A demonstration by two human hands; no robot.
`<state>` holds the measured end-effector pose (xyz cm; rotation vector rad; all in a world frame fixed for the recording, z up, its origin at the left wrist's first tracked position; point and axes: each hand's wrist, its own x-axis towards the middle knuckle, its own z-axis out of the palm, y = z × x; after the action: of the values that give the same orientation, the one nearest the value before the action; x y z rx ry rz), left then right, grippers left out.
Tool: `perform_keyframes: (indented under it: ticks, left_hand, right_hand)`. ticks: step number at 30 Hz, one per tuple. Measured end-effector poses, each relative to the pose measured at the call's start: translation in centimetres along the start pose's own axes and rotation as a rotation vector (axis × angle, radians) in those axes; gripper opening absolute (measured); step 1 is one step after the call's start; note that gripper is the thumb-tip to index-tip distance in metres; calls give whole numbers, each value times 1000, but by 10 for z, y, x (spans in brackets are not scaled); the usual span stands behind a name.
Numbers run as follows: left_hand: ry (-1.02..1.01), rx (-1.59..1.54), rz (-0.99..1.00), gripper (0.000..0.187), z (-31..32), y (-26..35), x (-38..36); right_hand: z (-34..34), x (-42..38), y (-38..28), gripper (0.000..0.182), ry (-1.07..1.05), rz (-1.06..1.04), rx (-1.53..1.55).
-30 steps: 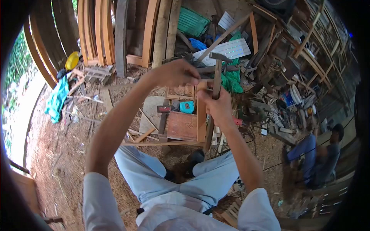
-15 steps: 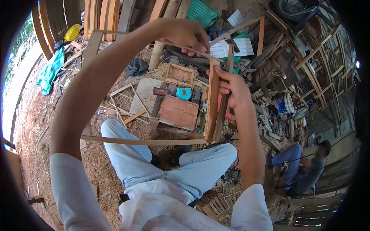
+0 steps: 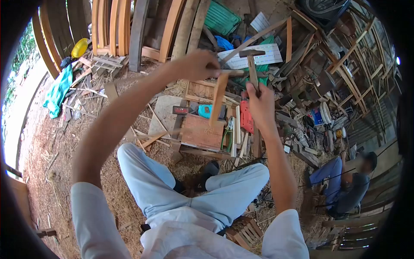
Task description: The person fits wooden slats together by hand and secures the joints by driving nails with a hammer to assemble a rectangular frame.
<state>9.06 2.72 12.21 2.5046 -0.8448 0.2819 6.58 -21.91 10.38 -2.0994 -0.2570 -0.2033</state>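
My left hand (image 3: 200,65) is closed round the upper corner of a wooden frame (image 3: 219,99), whose light bars are blurred by motion. My right hand (image 3: 261,102) grips the handle of a hammer (image 3: 253,60), its dark head up and a little right of the frame's corner. Below the hands, a low wooden bench (image 3: 202,130) bears a turquoise tape measure (image 3: 205,111), green-handled pliers (image 3: 227,134) and thin wooden strips. A red power tool (image 3: 246,116) lies just right of these, below my right hand.
Curved wooden pieces (image 3: 114,26) stand at the upper left. A green crate (image 3: 222,18) lies at the top. Wood scraps and stacked frames (image 3: 353,73) fill the right side. Another person (image 3: 351,185) sits at the lower right. Shavings cover the floor.
The frame has moved up and left with my left hand. My right hand has come off the frame's side and now holds the hammer upright by its handle, uncovering the red power tool.
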Motion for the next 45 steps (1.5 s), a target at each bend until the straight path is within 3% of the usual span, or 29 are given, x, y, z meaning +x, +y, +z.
perform_keyframes:
  ticks: [1,4,6,7,9,13,17,19,21,24,26,31,38,40,41,43,45]
  left_hand:
    - [138,22,44,32,13,-5,-8]
    - [143,-181,-67,28,46,-3,-29]
    - [177,-184,-112,25,66,-4,-35]
    - [216,-176,-157,22,71,-1,-37]
    - [178,-165,-209,22,76,3,-41]
    - [165,-194,-220,23,97,3,-48]
    - [160,-195,-339,26,107,3,-53]
    - [101,-173,-390,22,98,19,-54]
    - [44,-145,-437,20,102,24,-53]
    - [130,-142,-366,22,115,21,-52]
    - [149,-244,-429,23,115,19,-51]
    - [104,-170,-482,22,113,34,-61]
    - [123,-160,-503,26,108,55,-64]
    - [132,-224,-504,26,108,53,-63]
    - [140,-288,-504,27,109,52,-62]
    - [176,-200,-476,27,119,47,-64]
    - [210,-111,-451,28,123,47,-65]
  right_hand:
    - [-4,-5,4,24,5,-1,4]
    - [-16,-24,17,25,-54,-115,-87]
    - [-21,-41,15,28,-297,87,-57]
    - [-20,-47,24,28,-298,94,-63]
    - [-13,-58,40,30,-255,-165,-156]
    - [-10,-71,37,39,-199,-245,-248]
    - [-12,-77,21,45,-252,-114,-340]
    - [-11,-77,25,47,-189,-270,-333]
    - [-11,-75,23,47,-194,-275,-340]
    - [-13,-73,24,46,-234,-244,-386]
    - [-16,-73,24,46,-276,-207,-427]
    - [-19,-71,14,46,-217,-312,-321]
    - [-32,-76,-6,44,-307,-238,-396]
    - [-32,-77,-14,45,-490,4,-680]
    - [-33,-78,-10,45,-487,5,-680]
    - [-35,-80,6,47,-341,-251,-507]
    - [-31,-81,14,47,-304,-308,-436]
